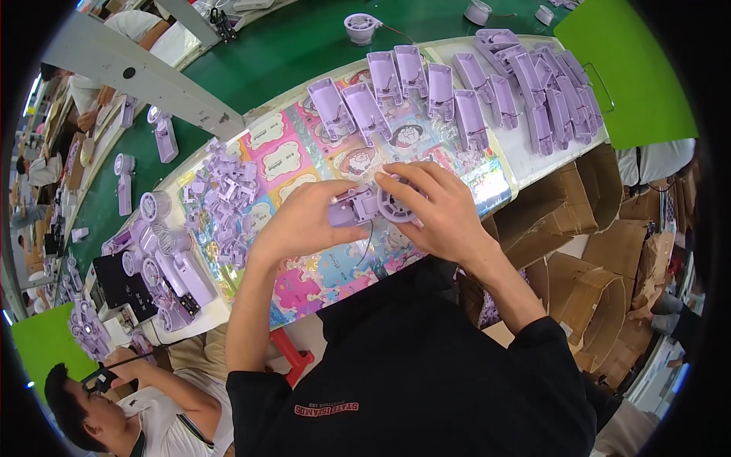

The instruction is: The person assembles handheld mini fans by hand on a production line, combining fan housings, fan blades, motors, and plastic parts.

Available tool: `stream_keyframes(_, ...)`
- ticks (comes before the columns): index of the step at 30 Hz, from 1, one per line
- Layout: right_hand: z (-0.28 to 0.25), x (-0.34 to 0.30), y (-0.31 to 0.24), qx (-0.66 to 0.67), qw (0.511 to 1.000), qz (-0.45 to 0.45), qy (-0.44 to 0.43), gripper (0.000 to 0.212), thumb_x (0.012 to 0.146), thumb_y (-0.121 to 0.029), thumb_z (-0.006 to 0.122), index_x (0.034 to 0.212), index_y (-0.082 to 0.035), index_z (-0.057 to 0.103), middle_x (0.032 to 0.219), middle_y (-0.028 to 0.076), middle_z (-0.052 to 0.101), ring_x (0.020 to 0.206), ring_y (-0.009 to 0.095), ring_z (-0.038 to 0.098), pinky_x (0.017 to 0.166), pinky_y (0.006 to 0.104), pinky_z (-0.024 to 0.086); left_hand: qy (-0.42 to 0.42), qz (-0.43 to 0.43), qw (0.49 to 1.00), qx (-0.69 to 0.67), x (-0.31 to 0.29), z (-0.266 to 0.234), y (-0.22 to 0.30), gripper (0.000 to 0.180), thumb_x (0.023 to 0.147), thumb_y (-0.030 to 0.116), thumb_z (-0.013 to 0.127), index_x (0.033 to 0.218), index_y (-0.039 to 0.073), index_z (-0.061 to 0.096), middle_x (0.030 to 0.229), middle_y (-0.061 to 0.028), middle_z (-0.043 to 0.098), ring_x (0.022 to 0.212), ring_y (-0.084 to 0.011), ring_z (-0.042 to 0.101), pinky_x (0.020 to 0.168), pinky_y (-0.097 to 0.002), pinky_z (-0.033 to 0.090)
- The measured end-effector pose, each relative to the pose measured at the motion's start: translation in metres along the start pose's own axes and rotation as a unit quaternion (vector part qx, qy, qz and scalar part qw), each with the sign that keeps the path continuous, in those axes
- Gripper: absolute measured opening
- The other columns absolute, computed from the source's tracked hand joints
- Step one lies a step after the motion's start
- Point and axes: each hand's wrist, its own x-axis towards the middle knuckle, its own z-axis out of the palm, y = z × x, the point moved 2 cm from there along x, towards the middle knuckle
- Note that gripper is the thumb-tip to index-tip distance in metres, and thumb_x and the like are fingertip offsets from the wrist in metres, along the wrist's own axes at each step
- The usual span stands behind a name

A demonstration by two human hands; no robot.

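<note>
Both forearms reach up from the lower edge and angle inward, so that the hands meet over the colourful printed sheet [297,293] on the desk [537,169]. The left hand [298,221] makes a wide C, thumb below and fingers above, gripping the lilac handle shell [344,215] between them. The right hand [443,215] arches over the round fan head [387,207], fingers curled across its top and thumb at its lower side, clasping it; its fingertip contact is partly hidden, so the exact pinch is hard to judge. A thin dark wire [370,245] dangles below the joined pieces, between the hands.
</note>
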Motion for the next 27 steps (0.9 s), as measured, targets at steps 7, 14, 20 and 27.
stream_keyframes(7, 0.000, 0.004, -0.001, -0.021, 0.999, -0.020, 0.029, 0.067, 0.059, -0.004, 0.078, 0.124, -0.012, 0.065, 0.123, 0.004, 0.063, 0.103, 0.027, 0.062, 0.080, 0.0381, 0.056, 0.038, -0.035, 0.989, -0.141, 0.004, 0.000, 0.000, 0.037, 0.084, 0.020, 0.080, 0.110, -0.005, 0.071, 0.095, -0.0201, 0.074, 0.083, -0.0272, 0.072, 0.076, -0.0343, 0.054)
stream_keyframes(14, 0.043, 0.001, 0.019, 0.077, 0.972, 0.099, 0.197, 0.062, 0.078, -0.007, 0.078, 0.133, 0.002, 0.051, 0.127, 0.021, 0.057, 0.108, 0.040, 0.061, 0.084, 0.0440, 0.054, 0.128, -0.073, 0.947, -0.285, 0.014, -0.008, -0.022, 0.036, 0.086, 0.015, 0.081, 0.115, -0.005, 0.072, 0.100, -0.0057, 0.075, 0.092, -0.0091, 0.063, 0.085, -0.0282, 0.051)
stream_keyframes(20, 0.086, -0.012, 0.002, 0.060, 0.997, 0.049, 0.020, 0.026, 0.082, -0.009, 0.074, 0.106, -0.005, 0.065, 0.112, 0.014, 0.061, 0.095, 0.033, 0.061, 0.082, 0.0419, 0.051, 0.379, -0.165, 0.908, -0.067, 0.080, -0.077, -0.081, 0.053, 0.082, 0.043, 0.080, 0.108, -0.003, 0.075, 0.091, -0.0152, 0.076, 0.083, -0.0209, 0.071, 0.077, -0.0346, 0.054)
stream_keyframes(27, 0.087, -0.007, 0.008, 0.103, 0.993, 0.053, 0.029, 0.023, 0.082, -0.007, 0.071, 0.102, -0.001, 0.061, 0.104, 0.014, 0.059, 0.097, 0.032, 0.059, 0.084, 0.0405, 0.051, 0.397, -0.364, 0.838, 0.079, 0.138, -0.126, -0.154, 0.050, 0.084, 0.047, 0.073, 0.105, 0.002, 0.076, 0.105, -0.0234, 0.074, 0.102, -0.0406, 0.070, 0.089, -0.0459, 0.054)
